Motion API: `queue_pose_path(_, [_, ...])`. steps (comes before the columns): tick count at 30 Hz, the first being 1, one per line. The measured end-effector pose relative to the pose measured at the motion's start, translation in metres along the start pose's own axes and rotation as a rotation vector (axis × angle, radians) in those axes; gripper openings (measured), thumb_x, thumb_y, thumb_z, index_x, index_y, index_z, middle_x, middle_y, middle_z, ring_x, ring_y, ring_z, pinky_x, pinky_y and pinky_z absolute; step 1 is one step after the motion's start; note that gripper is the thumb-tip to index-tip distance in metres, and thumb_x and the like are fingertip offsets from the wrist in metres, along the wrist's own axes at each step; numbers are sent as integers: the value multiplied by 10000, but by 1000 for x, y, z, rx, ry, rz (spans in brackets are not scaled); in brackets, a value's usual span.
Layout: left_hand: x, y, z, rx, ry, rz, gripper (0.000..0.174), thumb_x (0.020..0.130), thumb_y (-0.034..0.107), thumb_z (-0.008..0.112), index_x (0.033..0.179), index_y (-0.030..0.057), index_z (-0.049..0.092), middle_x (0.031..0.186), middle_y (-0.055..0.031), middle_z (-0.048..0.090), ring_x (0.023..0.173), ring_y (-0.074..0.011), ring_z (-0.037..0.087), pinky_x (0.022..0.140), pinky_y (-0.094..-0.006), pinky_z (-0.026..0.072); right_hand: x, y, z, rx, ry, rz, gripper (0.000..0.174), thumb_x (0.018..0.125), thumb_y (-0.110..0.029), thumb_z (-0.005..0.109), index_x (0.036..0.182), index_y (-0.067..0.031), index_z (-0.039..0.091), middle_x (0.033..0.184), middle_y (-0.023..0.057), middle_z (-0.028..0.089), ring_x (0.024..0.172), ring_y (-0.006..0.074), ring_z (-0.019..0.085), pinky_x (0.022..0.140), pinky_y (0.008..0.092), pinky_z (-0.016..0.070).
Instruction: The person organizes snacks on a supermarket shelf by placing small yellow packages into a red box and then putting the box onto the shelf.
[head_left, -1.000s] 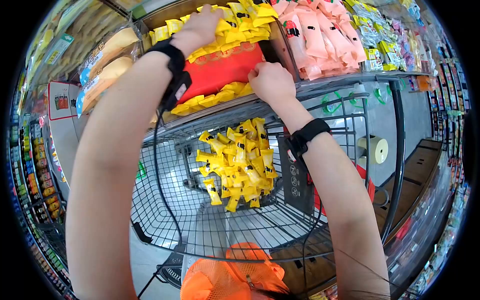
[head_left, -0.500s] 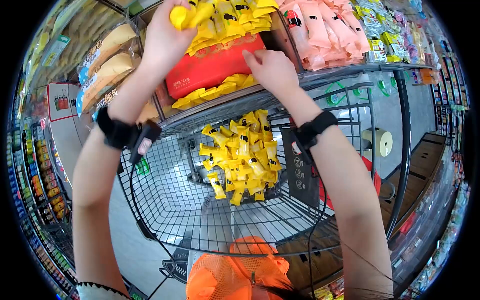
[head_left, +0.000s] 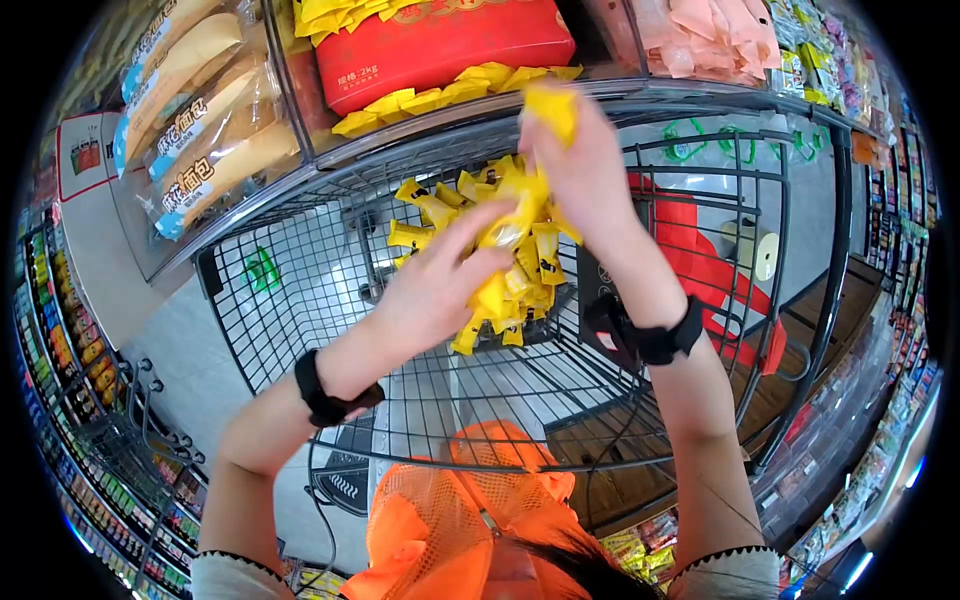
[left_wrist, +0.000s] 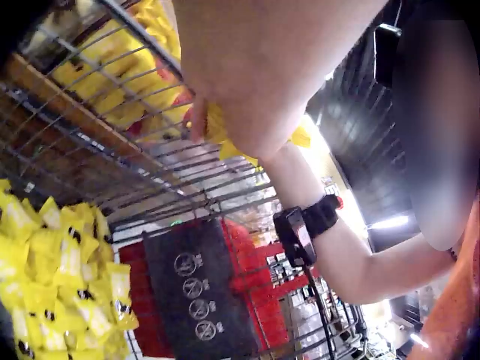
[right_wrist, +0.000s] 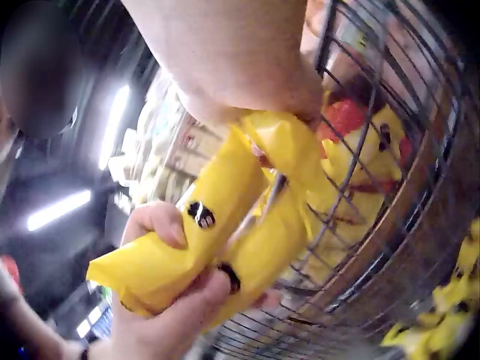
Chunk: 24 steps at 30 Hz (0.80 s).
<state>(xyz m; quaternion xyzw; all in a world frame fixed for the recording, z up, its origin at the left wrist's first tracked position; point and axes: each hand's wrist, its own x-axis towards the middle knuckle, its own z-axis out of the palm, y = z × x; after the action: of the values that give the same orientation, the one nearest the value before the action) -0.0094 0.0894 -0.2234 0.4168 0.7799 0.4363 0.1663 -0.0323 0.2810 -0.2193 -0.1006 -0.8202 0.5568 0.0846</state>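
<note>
My left hand point(head_left: 430, 288) grips yellow packets point(right_wrist: 225, 187) above the cart point(head_left: 290, 330), my right hand point(head_left: 592, 170), just beyond it, holds a blurred yellow packet point(head_left: 553, 112) too, and more lie in a heap point(head_left: 547, 262) below, inside the cart, with a red box point(head_left: 455, 50) farther off.

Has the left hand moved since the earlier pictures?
Yes, towards the person. The left hand was around the far side of the red box; now it is on the near side, over the cart.
</note>
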Motion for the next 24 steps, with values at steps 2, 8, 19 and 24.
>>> queue_pose_path(2, [-32,-13,27,-128,-70,-237,411,636,-89,638,972,82,473,1298,-149,428,1150,-359,477,895,-366,451,-26,9,4,-338,-92,-132,424,803,-90,591,1203,-94,451,875,184,615,762,382,593,659,423,488])
queue_pose_path(8, [-97,-45,78,-431,-10,-686,311,783,-24,607,1035,92,465,1130,-124,519,1021,-276,560,853,-325,463,-74,58,10,-645,-313,-131,665,682,-75,649,1290,-53,379,1079,170,561,940,319,569,789,381,477])
queue_pose_path(19, [-70,-58,46,-808,96,-852,336,874,130,588,1159,-7,476,932,-85,593,814,-128,598,640,-254,532,-144,65,64,-218,-569,144,520,829,-328,604,1186,24,464,1109,234,552,1034,361,532,865,414,426])
queue_pose_path(24, [-77,-72,34,-831,-39,-901,400,886,121,560,1254,51,420,961,-74,577,896,-147,582,775,-281,524,-141,83,51,-264,-402,506,460,848,-293,578,1141,43,465,942,240,601,912,381,581,776,417,463])
